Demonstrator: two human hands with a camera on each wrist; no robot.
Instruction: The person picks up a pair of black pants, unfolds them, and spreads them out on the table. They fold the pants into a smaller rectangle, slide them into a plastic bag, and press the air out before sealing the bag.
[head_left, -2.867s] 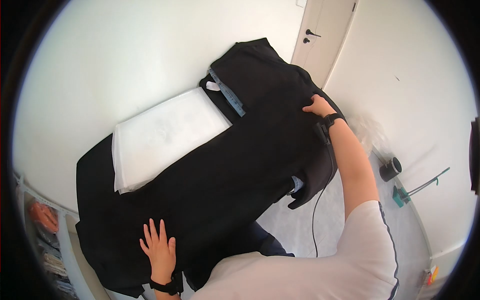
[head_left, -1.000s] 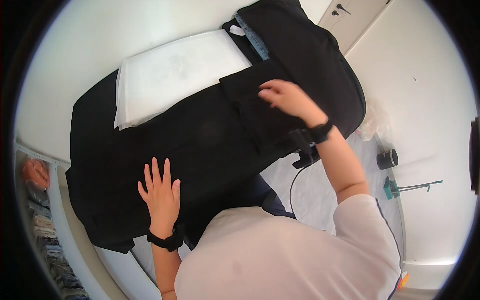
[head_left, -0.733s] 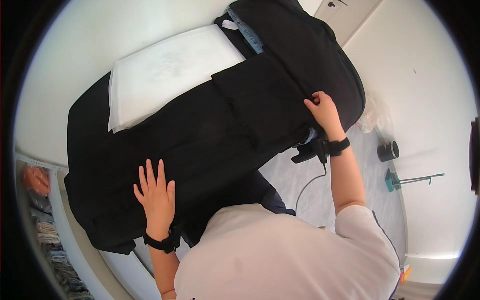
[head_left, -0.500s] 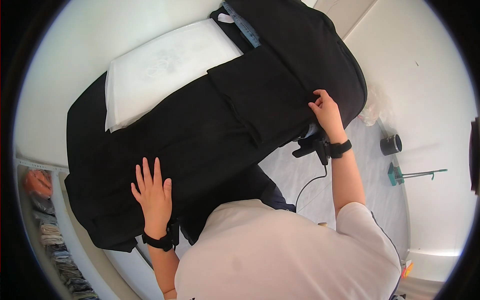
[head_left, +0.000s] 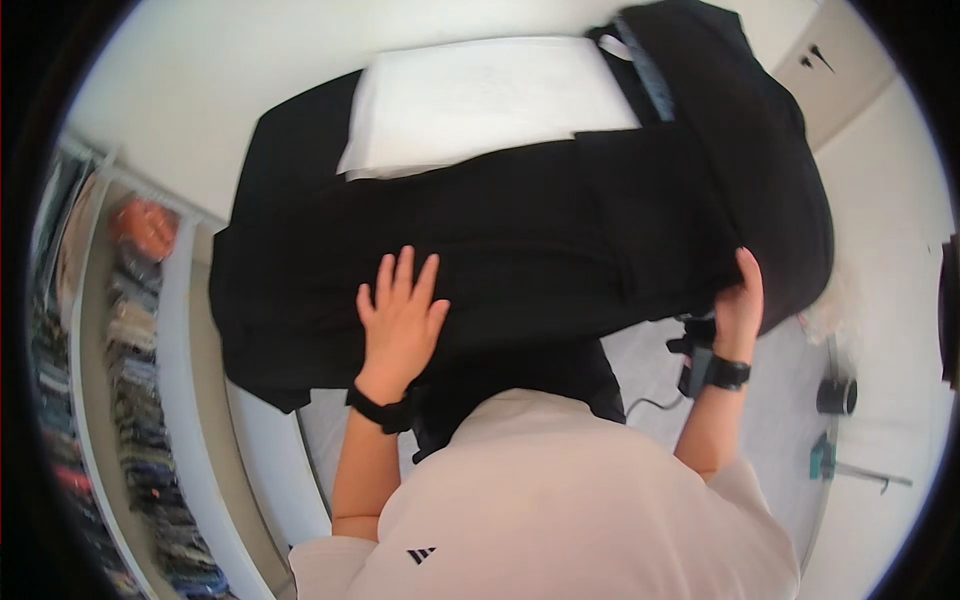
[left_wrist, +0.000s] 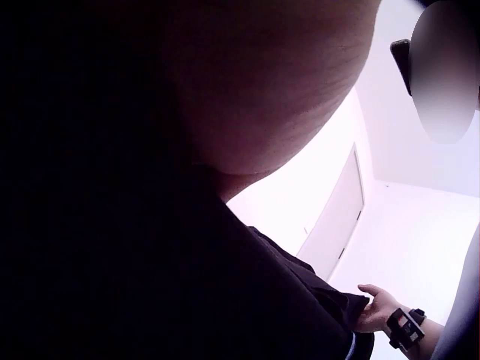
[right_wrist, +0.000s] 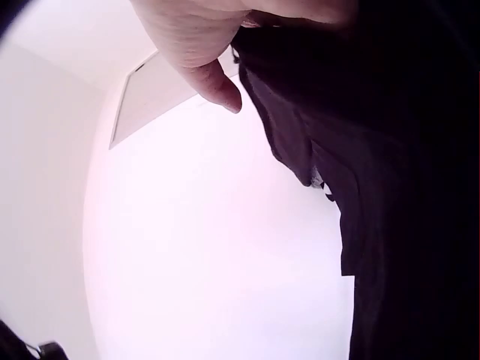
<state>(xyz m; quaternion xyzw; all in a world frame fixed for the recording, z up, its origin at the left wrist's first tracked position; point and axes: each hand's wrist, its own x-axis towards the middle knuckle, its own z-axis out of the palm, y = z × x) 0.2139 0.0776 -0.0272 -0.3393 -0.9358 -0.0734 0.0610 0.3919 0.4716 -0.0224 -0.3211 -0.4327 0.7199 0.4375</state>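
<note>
A black garment (head_left: 500,220) is spread across the work surface in the head view, its right part folded back into a flat panel (head_left: 645,190). My left hand (head_left: 397,320) rests flat on the cloth at the left, fingers spread. At the near right edge, my right hand (head_left: 738,305) stands on its side against the dark cloth, thumb raised. In the right wrist view the thumb (right_wrist: 217,88) points away from the fabric (right_wrist: 300,97), while most fingers are hidden. The left wrist view shows that same right hand (left_wrist: 376,309) touching the hanging edge.
A stack of clear plastic sheets or bags (head_left: 490,100) lies at the back. Blue denim (head_left: 652,80) peeks out at the back right. Shelves of bagged clothes (head_left: 150,400) stand left. A black bin (head_left: 836,396) and green dustpan (head_left: 824,456) are on the floor right.
The garment's right part has been folded over toward the left. My right hand has moved from the cloth's top to its near right edge. The left hand stays flat; the head view has turned left.
</note>
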